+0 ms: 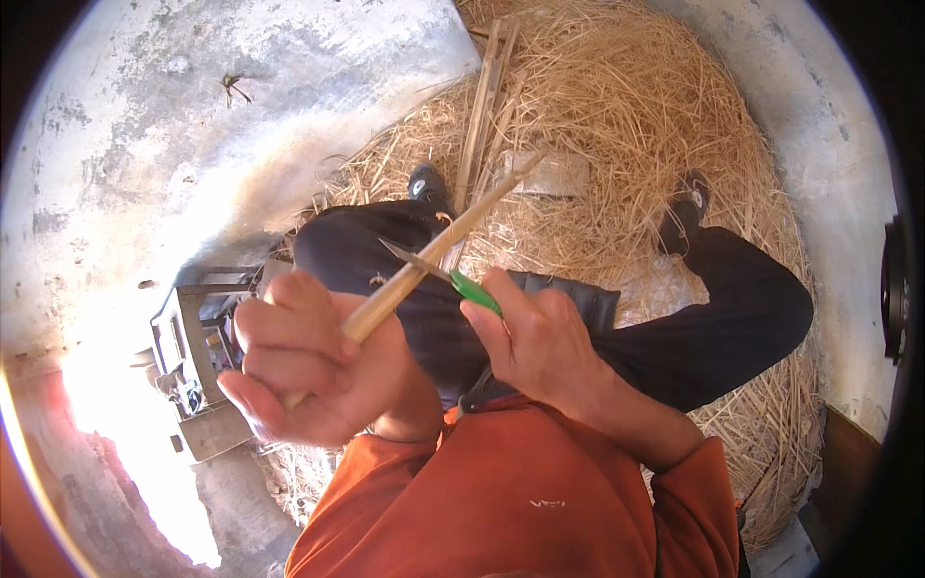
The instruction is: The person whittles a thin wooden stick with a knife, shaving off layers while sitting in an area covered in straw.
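Note:
My left hand (313, 361) is closed round the thick lower end of a pale wooden or bamboo stick (468, 221). The stick slants up and to the right, narrowing to a thin far end. In my right hand (544, 337) is a small knife (474, 292) with a green handle, its pointed blade lying across the stick at about mid-length. Small curled shavings (443, 219) show along the stick's left side. The fingers of my left hand are slightly blurred.
My dark-trousered legs are bent out to both sides. Loose straw (626, 87) covers the floor ahead, with long wooden strips (480, 106) and a flat block (554, 175) on it. A wooden box (217, 433) with small items stands at left. Stained pale walls (260, 77) close in on both sides.

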